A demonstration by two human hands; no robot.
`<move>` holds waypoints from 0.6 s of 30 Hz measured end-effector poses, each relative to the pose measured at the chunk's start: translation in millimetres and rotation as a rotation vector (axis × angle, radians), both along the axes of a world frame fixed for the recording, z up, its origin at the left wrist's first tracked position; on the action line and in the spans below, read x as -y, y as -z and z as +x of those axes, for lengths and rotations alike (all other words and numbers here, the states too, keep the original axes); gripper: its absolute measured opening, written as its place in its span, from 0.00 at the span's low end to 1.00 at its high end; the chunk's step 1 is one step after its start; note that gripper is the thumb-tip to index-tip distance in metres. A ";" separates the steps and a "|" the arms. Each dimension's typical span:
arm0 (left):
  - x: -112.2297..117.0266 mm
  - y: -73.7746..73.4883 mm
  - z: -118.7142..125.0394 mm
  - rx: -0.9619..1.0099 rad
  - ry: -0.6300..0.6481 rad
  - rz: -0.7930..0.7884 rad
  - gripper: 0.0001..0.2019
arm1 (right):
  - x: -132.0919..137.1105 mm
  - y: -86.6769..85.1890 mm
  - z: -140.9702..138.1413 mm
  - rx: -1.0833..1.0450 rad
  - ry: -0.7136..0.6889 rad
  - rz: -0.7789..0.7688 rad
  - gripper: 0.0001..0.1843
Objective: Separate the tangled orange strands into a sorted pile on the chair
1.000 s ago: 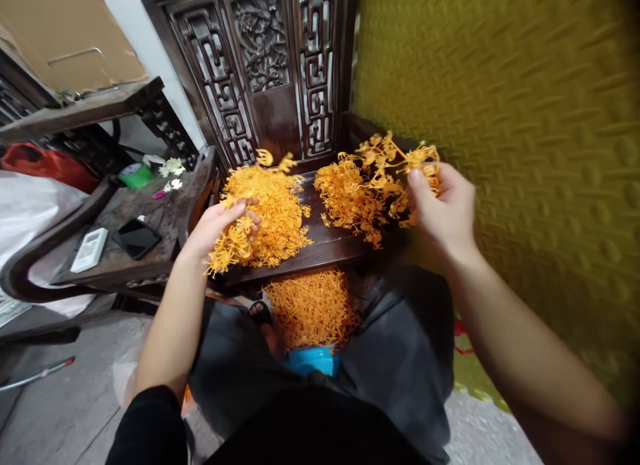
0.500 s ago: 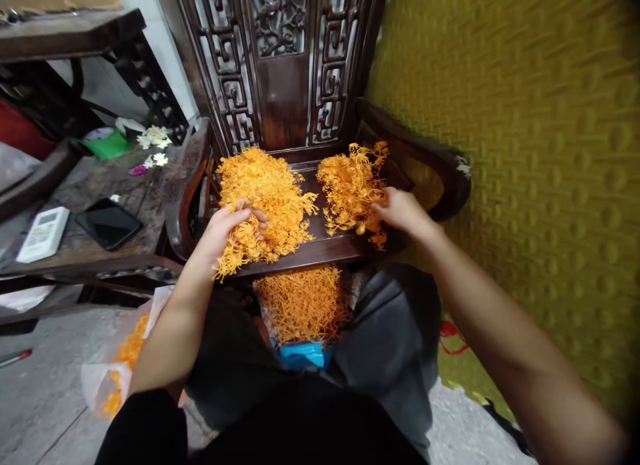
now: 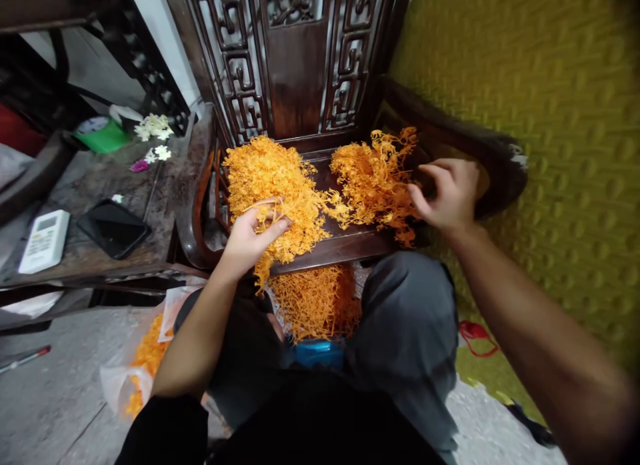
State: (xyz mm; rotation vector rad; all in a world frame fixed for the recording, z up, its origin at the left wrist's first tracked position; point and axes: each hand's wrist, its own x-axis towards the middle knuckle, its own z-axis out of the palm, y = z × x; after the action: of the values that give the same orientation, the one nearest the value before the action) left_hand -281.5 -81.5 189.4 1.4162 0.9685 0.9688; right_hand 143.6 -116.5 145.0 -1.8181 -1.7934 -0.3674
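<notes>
Yellow-orange, thread-like blossom clusters [image 3: 270, 168] sit heaped on the left of a dark, polished wooden chair seat [image 3: 340, 242], and across from them, on the right, rises a looser pile of deeper orange, curly tangles [image 3: 370, 185]. A few stray bits bridge the gap between the two! The work in hand looks like picking through the piles, teasing stringy pieces apart; the next move, I'd judge, calls for a light pinch at the right pile's near edge. Left hand [image 3: 250, 235] now: thumb and fingers drawn close, pinching thin orange strands [image 3: 270, 208] over the bright heap. Right hand [image 3: 450, 195]: thumb and forefinger well apart, a curved gap between them, nothing visible in the grip, right beside the looser pile; whether the thumb actually touches it, I can't tell. Below the seat, between the knees, thin orange stems [image 3: 310, 305] stand massed above a shiny blue container [image 3: 320, 353].
</notes>
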 end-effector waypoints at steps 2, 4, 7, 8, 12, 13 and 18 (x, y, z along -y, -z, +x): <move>0.7 -0.9 -1.8 -0.037 -0.011 0.004 0.19 | 1.7 -15.5 -14.2 -0.044 -0.029 0.159 0.23; 0.3 -1.6 -3.9 -0.068 -0.019 0.012 0.18 | 0.5 -35.9 -44.1 -0.158 -0.114 0.250 0.21; 0.0 -3.6 -4.0 -0.079 -0.004 0.021 0.17 | -5.4 -68.5 -111.6 -0.452 -0.412 0.085 0.25; 0.5 -4.3 -2.8 -0.068 0.001 0.019 0.18 | -8.0 -77.2 -135.4 -0.515 -0.560 -0.057 0.39; 4.8 -4.1 2.2 0.032 -0.005 -0.056 0.21 | -19.6 -95.2 -200.7 -0.523 -0.733 -0.267 0.50; 5.3 -3.3 1.4 0.054 0.000 -0.100 0.23 | -22.5 -97.9 -206.1 -0.548 -0.708 -0.234 0.41; 6.7 -5.4 -19.5 0.095 -0.076 0.014 0.39 | -31.5 -119.9 -195.5 -0.885 -0.707 -0.508 0.18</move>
State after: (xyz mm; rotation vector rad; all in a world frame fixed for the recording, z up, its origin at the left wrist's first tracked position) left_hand -301.0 -88.2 194.8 1.3400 0.9526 1.0914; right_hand -51.8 -85.0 264.9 -1.1509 -1.7447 1.0697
